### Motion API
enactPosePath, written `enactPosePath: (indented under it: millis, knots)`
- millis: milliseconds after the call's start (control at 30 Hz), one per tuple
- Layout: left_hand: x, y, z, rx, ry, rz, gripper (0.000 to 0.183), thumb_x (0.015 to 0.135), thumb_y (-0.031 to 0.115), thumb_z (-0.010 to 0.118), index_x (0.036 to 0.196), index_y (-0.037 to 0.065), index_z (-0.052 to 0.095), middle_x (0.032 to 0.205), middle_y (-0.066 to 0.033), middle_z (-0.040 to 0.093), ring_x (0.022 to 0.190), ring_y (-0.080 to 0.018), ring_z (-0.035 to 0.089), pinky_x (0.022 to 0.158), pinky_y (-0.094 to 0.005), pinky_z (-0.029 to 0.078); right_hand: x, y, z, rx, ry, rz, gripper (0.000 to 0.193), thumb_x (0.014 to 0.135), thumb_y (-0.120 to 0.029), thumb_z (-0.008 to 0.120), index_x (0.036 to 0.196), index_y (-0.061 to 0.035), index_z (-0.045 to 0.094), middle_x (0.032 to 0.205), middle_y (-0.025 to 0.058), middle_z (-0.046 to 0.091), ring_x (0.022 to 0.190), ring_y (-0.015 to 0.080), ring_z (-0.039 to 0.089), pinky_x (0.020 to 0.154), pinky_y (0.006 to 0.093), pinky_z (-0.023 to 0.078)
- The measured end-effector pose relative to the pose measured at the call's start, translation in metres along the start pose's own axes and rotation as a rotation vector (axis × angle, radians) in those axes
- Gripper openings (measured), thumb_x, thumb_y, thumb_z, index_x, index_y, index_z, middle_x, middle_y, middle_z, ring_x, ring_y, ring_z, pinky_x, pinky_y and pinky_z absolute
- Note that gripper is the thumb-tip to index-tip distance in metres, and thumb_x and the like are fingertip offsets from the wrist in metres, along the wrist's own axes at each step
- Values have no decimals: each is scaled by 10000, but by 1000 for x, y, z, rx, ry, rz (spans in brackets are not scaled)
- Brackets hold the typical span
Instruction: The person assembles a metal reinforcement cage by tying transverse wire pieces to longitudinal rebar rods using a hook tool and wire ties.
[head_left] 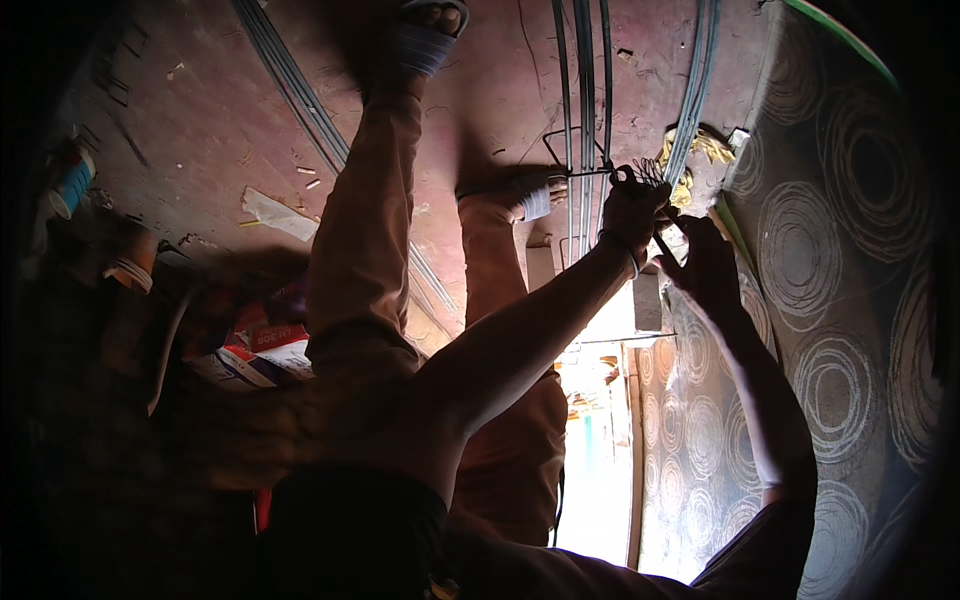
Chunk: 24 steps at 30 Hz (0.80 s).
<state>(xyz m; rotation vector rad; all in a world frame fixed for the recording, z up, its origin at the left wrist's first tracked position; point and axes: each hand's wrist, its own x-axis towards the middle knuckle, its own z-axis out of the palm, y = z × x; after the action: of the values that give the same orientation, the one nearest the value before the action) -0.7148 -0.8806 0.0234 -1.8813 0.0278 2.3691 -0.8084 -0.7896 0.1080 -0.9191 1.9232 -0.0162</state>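
My left hand [634, 212] is closed around a bundle of thin wire [650, 172], whose loose loops stick out past the fingers. Just to its right, my right hand [708, 268] grips a slim dark tool [662, 243] that slants toward the left hand; its kind is too dark to tell. Long grey metal rods [584, 80] run beneath and beyond my hands. A thin bent metal frame [590, 174] lies across these rods, left of my left hand. Shadow hides most of the fingers.
More rods lie to the right [695, 90] and left [290, 85] on the reddish floor [500, 60]. Yellow cloth-like scraps [710, 147] sit beside the patterned wall [800, 230]. Two sandalled feet [425, 45] stand among the rods. Boxes [265, 350] lie at the left.
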Motion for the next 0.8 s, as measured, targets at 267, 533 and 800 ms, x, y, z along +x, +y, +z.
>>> enactPosePath:
  millis: [267, 533, 800]
  knots:
    - [-1, 8, -4, 0, -134, 165, 189, 788, 109, 754, 825, 60, 575, 724, -19, 582, 652, -131, 576, 638, -292, 467, 16, -9, -5, -646, -96, 122, 699, 741, -72, 624, 1390, 29, 385, 1039, 180, 550, 974, 303, 559, 791, 446, 426]
    - [-5, 14, -3, -5, 60, 115, 418, 767, 244, 809, 718, 193, 396, 744, 57, 372, 710, -91, 345, 660, -303, 318, 24, 19, -22, 354, -574, 27, 155, 897, -119, 560, 1012, -15, 564, 761, 93, 607, 626, 213, 583, 570, 364, 473]
    - [-12, 9, 6, 90, -14, 125, 302, 890, 338, 690, 864, 64, 565, 785, -14, 554, 779, -109, 534, 751, -300, 431, 35, 15, -58, 1138, -1008, 576, 237, 871, -191, 643, 1007, 0, 606, 623, 25, 519, 532, 137, 528, 523, 309, 462]
